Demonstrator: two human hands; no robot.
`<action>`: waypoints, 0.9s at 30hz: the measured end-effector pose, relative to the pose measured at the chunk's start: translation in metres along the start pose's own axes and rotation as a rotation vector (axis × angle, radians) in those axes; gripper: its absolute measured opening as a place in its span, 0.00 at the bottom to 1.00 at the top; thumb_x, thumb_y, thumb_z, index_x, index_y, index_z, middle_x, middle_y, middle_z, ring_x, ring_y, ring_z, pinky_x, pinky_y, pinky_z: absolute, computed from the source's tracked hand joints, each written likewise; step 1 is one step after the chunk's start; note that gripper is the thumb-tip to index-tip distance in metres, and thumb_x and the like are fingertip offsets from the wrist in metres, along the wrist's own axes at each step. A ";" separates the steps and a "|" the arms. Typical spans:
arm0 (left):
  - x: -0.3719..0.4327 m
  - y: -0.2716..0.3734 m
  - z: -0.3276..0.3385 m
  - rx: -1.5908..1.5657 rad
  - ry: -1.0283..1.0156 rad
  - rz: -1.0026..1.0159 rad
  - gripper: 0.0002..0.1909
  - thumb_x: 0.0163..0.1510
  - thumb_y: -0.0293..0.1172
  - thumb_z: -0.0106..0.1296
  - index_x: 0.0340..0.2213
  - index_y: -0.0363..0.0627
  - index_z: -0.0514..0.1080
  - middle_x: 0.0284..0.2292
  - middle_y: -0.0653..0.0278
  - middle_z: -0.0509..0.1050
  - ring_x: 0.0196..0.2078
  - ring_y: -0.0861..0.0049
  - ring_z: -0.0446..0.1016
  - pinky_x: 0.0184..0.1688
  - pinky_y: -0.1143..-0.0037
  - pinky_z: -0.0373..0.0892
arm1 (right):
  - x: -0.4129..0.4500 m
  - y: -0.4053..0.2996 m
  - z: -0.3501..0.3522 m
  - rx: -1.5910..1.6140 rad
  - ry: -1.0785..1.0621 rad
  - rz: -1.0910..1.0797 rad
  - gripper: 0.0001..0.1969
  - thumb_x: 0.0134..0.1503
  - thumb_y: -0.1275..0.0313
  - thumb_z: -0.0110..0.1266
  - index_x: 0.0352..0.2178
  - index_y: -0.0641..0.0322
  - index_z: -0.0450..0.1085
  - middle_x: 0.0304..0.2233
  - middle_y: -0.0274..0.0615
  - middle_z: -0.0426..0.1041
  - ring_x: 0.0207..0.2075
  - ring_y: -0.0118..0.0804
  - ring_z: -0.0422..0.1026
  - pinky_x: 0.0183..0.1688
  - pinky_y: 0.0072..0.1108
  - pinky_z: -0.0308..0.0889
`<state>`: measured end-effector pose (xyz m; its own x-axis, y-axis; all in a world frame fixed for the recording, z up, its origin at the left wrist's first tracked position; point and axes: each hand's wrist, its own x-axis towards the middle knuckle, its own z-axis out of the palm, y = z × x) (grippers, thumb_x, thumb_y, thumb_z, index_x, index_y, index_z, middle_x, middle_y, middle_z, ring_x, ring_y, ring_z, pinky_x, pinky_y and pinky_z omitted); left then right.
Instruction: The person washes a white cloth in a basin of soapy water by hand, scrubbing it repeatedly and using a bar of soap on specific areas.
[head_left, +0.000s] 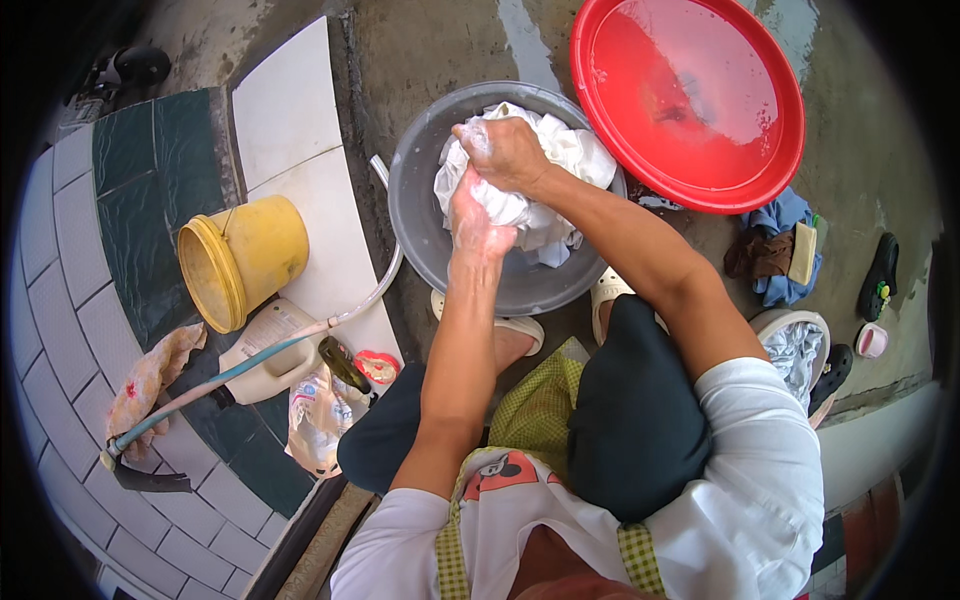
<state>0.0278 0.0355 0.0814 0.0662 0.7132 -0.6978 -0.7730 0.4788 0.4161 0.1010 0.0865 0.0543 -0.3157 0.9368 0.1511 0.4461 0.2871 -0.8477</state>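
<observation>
A bunched white cloth (585, 157), wet and soapy, lies in a round grey plastic basin (540, 289) on the ground before me. My right hand (510, 154) is closed in a fist on a fold of it, with white suds over the fingers. Just below, my left hand (480, 217) grips the same cloth, its wet palm side partly turned up and its fingertips hidden by the right hand and the fabric. The two hands are close together, above the left part of the bundle.
A red basin (675, 172) of water adjoins the grey one. A soap bar (802, 253) rests on blue cloth (780, 217). At left are a yellow bucket (262, 251), a plastic jug (262, 337), a hose (386, 281) and a sickle (150, 478). A pail (757, 322) stands at right.
</observation>
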 end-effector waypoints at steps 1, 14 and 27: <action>0.004 0.003 0.002 0.040 -0.009 0.029 0.21 0.54 0.46 0.34 0.41 0.44 0.63 0.36 0.62 0.69 0.40 0.71 0.69 0.43 0.68 0.65 | -0.001 -0.001 0.005 -0.078 0.145 -0.056 0.10 0.44 0.63 0.50 0.15 0.57 0.66 0.15 0.43 0.67 0.17 0.43 0.68 0.17 0.31 0.62; 0.029 0.019 -0.090 -0.128 -0.661 0.029 0.18 0.55 0.43 0.34 0.39 0.45 0.65 0.32 0.64 0.70 0.35 0.74 0.71 0.38 0.76 0.67 | -0.024 -0.056 0.017 0.059 0.079 -0.374 0.10 0.44 0.62 0.49 0.16 0.53 0.67 0.16 0.41 0.69 0.18 0.41 0.69 0.18 0.29 0.64; 0.013 0.011 -0.027 -0.062 -0.183 -0.252 0.15 0.51 0.40 0.41 0.37 0.43 0.65 0.32 0.64 0.69 0.38 0.73 0.68 0.43 0.78 0.64 | -0.045 -0.036 0.021 0.023 0.118 -0.479 0.07 0.36 0.67 0.52 0.16 0.55 0.64 0.15 0.40 0.65 0.17 0.40 0.67 0.19 0.29 0.63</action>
<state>0.0032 0.0364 0.0610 0.3686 0.6587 -0.6559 -0.7546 0.6241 0.2026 0.0813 0.0301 0.0676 -0.3829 0.7173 0.5822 0.2554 0.6878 -0.6795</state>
